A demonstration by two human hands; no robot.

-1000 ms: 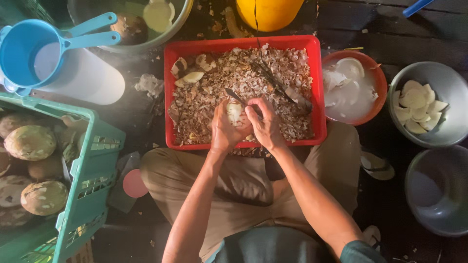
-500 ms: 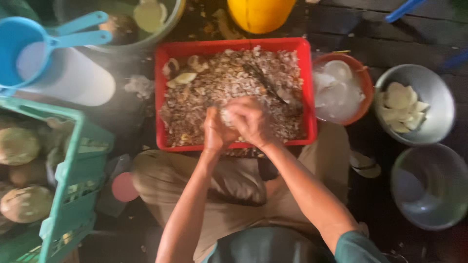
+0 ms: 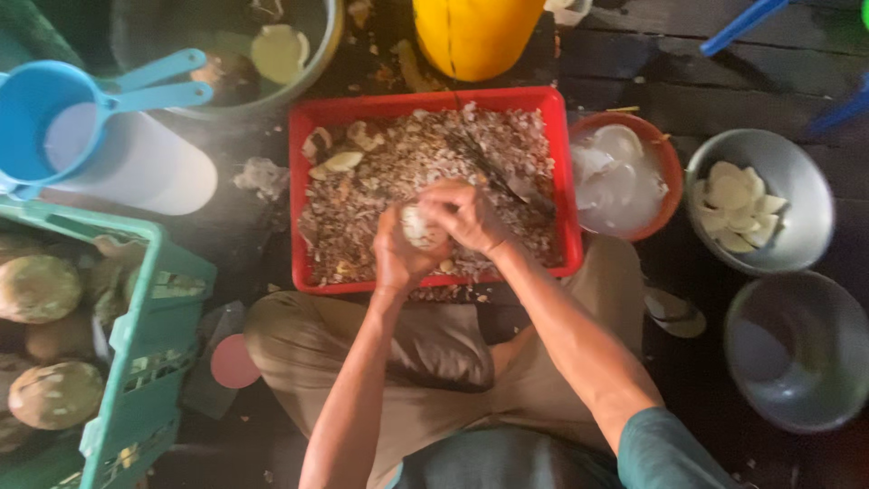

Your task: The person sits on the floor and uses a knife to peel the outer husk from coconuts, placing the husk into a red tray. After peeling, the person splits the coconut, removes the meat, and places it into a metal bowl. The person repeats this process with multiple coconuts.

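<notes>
Pale piece (image 3: 418, 226) mostly hidden, clamped between left hand (image 3: 398, 249) and right hand (image 3: 463, 217) above red tray (image 3: 434, 102); grip unchanged from earlier frame.

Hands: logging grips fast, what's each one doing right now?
Left hand: closed around a pale round piece.
Right hand: closed over the same piece from above.

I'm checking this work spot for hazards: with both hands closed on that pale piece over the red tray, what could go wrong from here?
1. The left hand and right hand grip the pale piece with fingers crowded together; if a blade is in there, which I cannot tell, a slip could nick a finger.
2. The red tray is heaped with peelings, so scraps may spill onto the lap.
3. The orange bowl of liquid touches the tray; a nudge might slosh it.
</notes>
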